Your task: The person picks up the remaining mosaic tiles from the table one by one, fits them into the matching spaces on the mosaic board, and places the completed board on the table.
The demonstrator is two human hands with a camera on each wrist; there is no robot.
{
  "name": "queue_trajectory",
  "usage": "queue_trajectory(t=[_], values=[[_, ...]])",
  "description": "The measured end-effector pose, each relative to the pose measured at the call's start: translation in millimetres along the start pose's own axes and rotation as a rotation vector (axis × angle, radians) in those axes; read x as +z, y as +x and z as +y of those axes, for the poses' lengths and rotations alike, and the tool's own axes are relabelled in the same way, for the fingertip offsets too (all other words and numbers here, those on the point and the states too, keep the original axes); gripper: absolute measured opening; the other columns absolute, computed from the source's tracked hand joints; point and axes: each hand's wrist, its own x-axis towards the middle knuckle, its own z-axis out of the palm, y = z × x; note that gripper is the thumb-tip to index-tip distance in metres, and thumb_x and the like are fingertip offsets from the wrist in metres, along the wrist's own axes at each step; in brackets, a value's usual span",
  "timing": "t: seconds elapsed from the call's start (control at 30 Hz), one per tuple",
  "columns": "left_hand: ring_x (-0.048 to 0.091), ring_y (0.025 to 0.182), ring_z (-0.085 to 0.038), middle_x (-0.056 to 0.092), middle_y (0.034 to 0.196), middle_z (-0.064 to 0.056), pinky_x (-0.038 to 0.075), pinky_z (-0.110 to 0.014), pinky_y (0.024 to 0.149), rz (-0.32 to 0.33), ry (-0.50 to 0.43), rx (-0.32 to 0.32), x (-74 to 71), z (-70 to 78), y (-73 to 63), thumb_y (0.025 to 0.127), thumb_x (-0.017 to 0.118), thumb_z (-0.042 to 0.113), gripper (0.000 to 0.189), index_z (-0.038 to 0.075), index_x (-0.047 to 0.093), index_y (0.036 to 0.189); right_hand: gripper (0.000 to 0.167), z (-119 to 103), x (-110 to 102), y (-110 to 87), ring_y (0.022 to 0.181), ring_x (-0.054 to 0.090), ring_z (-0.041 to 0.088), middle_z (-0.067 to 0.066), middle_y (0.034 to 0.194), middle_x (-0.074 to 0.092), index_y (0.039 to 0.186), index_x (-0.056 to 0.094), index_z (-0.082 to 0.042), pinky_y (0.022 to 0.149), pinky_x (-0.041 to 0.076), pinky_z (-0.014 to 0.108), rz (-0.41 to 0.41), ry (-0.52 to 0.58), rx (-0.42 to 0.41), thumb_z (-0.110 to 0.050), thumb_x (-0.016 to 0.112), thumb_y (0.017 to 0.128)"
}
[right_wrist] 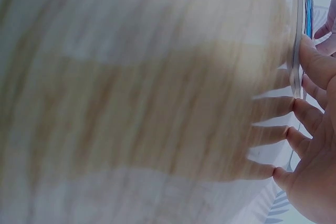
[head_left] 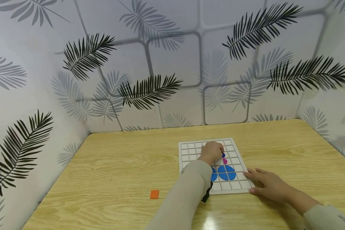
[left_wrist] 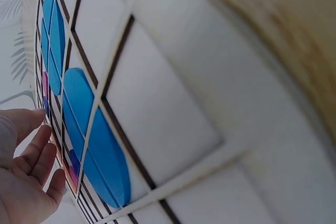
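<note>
A white gridded board (head_left: 184,156) lies on the table. My left hand (head_left: 211,151) reaches over its upper middle, thumb and finger pinching a small dark blue piece (head_left: 223,155) at the grid. Just below that piece sits a pink piece (head_left: 225,161). Lower on the grid are two bright blue circles made of quarter pieces, the right circle (head_left: 227,172) in full sight and the left one (head_left: 213,175) partly behind my sleeve. In the left wrist view, small purple and orange pieces (left_wrist: 73,178) show beyond the fingers. My right hand (head_left: 268,185) rests spread, fingertips touching the board's right edge.
An orange square piece (head_left: 154,194) lies on the wooden table (head_left: 118,172), left of the board. Behind the table stands a wall (head_left: 178,64) with a leaf pattern. My left forearm (head_left: 181,198) crosses the board's lower left part.
</note>
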Motion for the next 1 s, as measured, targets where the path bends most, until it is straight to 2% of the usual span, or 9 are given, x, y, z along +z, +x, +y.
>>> queue_trajectory(t=[0.23, 0.5, 0.8, 0.87, 0.9, 1.0], values=[[0.049, 0.096, -0.013, 0.058, 0.097, 0.010, 0.037, -0.031, 0.082, 0.000, 0.025, 0.011, -0.9, -1.8, -0.1, 0.083, 0.056, 0.023, 0.017, 0.024, 0.064, 0.097, 0.058, 0, 2, 0.8, 0.110, 0.035, 0.046, 0.022, 0.122, 0.044, 0.120, 0.050, -0.003, 0.083, 0.029, 0.057, 0.000, -0.006, -0.003, -0.041, 0.059, 0.077], [0.049, 0.100, -0.014, 0.057, 0.105, 0.008, 0.038, -0.028, 0.081, 0.000, -0.040, 0.038, -7.7, -7.2, 1.3, 0.085, 0.052, 0.023, 0.023, 0.022, 0.061, 0.106, 0.058, 1, 1, 0.2, 0.110, 0.035, 0.046, 0.024, 0.122, 0.043, 0.119, 0.050, -0.002, 0.083, 0.029, 0.058, -0.005, -0.005, -0.004, -0.039, 0.060, 0.077], [0.051, 0.088, -0.012, 0.056, 0.100, 0.001, 0.041, -0.024, 0.074, -0.039, -0.217, 0.125, -29.7, -21.7, -13.0, 0.086, 0.052, 0.020, 0.024, 0.012, 0.059, 0.107, 0.057, -2, 0, 1.8, 0.109, 0.036, 0.047, 0.025, 0.120, 0.044, 0.118, 0.051, -0.001, 0.082, 0.030, 0.058, -0.001, -0.011, -0.025, -0.038, 0.060, 0.077], [0.051, 0.090, -0.013, 0.055, 0.102, -0.001, 0.041, -0.024, 0.075, -0.045, -0.257, 0.137, -34.7, -25.2, -17.4, 0.085, 0.053, 0.020, 0.024, 0.012, 0.058, 0.107, 0.057, 0, 2, 1.5, 0.108, 0.036, 0.047, 0.025, 0.120, 0.044, 0.119, 0.050, -0.001, 0.081, 0.030, 0.058, 0.013, -0.005, -0.036, -0.040, 0.059, 0.077], [0.051, 0.091, -0.014, 0.055, 0.104, -0.002, 0.041, -0.024, 0.076, -0.046, -0.274, 0.143, -37.2, -27.2, -19.9, 0.085, 0.053, 0.021, 0.024, 0.011, 0.058, 0.107, 0.056, 2, 4, 1.0, 0.112, 0.036, 0.042, 0.022, 0.121, 0.045, 0.120, 0.050, -0.003, 0.089, 0.028, 0.053, 0.035, -0.021, -0.055, -0.039, 0.060, 0.077], [0.050, 0.096, -0.016, 0.055, 0.107, -0.003, 0.041, -0.025, 0.078, -0.054, -0.310, 0.155, -45.9, -31.7, -28.1, 0.086, 0.054, 0.020, 0.024, 0.010, 0.058, 0.107, 0.056, 4, 6, 0.4, 0.111, 0.037, 0.042, 0.022, 0.120, 0.045, 0.120, 0.050, -0.004, 0.088, 0.028, 0.054, 0.057, -0.024, -0.072, -0.038, 0.060, 0.077]])
